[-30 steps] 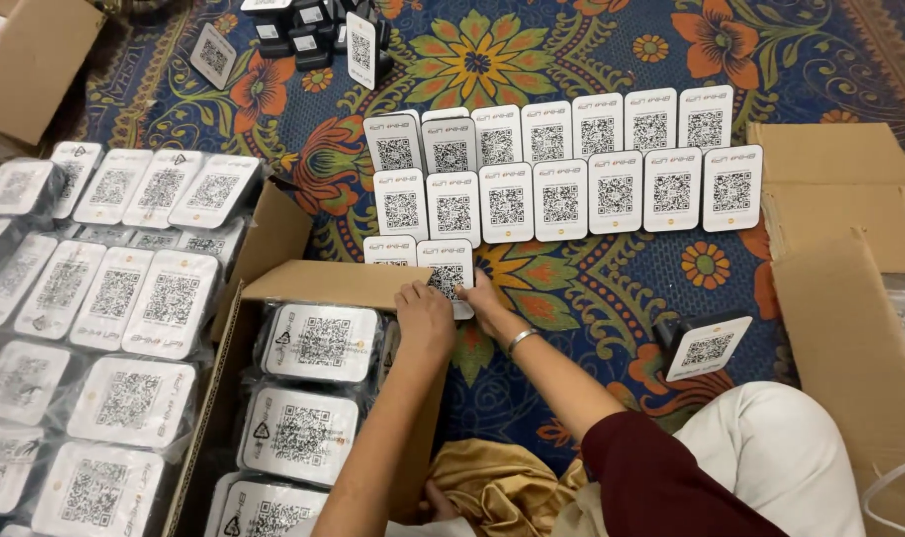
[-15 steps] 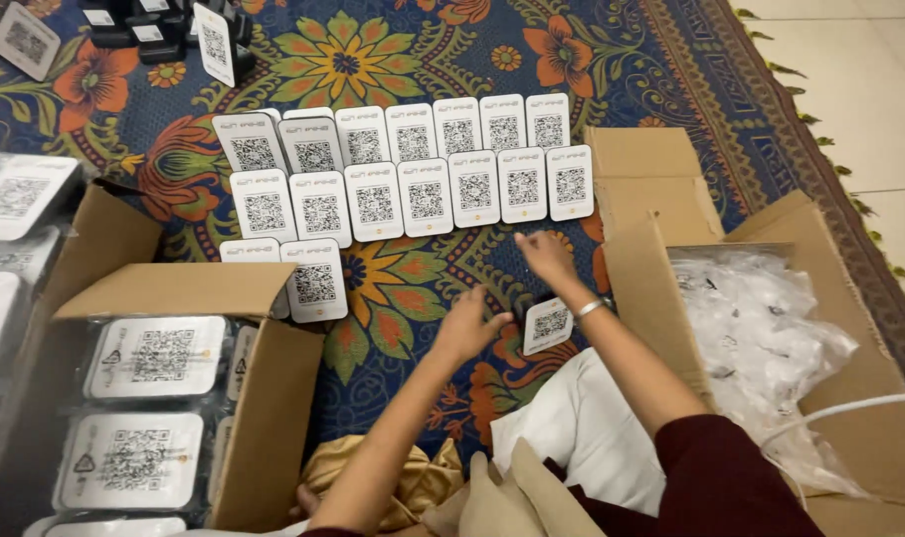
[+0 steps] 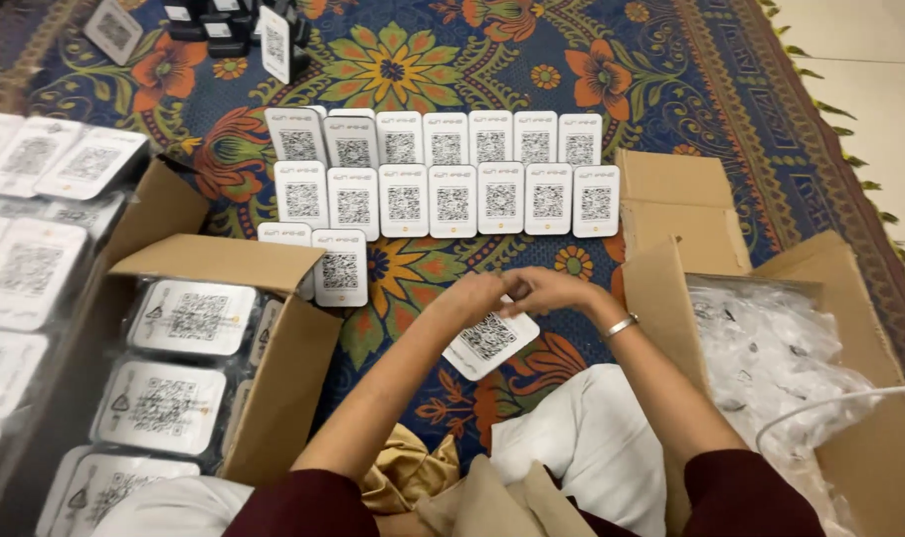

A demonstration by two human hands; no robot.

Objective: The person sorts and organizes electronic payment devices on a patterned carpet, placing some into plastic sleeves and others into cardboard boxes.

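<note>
My left hand (image 3: 469,298) and my right hand (image 3: 547,290) meet over a white card with a square code pattern (image 3: 490,343) that lies on the floral carpet (image 3: 423,75). Both hands grip its upper edge. My right wrist wears a thin metal bracelet (image 3: 619,325). Beyond the hands, several matching white cards (image 3: 452,200) lie in neat rows on the carpet, with two more starting a third row (image 3: 340,267) at the left.
An open cardboard box (image 3: 273,388) at the left holds wrapped white devices. Another open box (image 3: 671,288) at the right holds clear plastic wrappers (image 3: 771,358). More white units (image 3: 25,268) lie at the far left. Black stands (image 3: 214,30) sit at the top.
The view has swung right. My hands left the third row and came to the single card near my knee, and both now hold it.
</note>
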